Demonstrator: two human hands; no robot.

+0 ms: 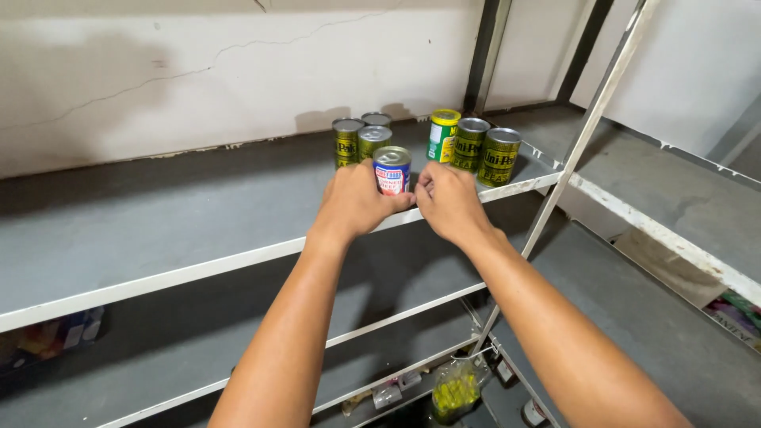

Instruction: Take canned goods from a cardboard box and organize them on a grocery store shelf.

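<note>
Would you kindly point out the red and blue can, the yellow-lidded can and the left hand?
red and blue can (391, 176), head view, front label.
yellow-lidded can (442, 136), head view, side label.
left hand (354, 202), head view, back of hand.

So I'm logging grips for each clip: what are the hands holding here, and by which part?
Both hands, left hand and right hand, grip the blue-and-red can by its sides as it stands upright on the grey shelf.

A storeroom or small shop's stock area is showing here: grey metal shelves (158, 238) are standing against a cracked white wall (198, 71), carrying tinned food cans (468, 147).
</note>
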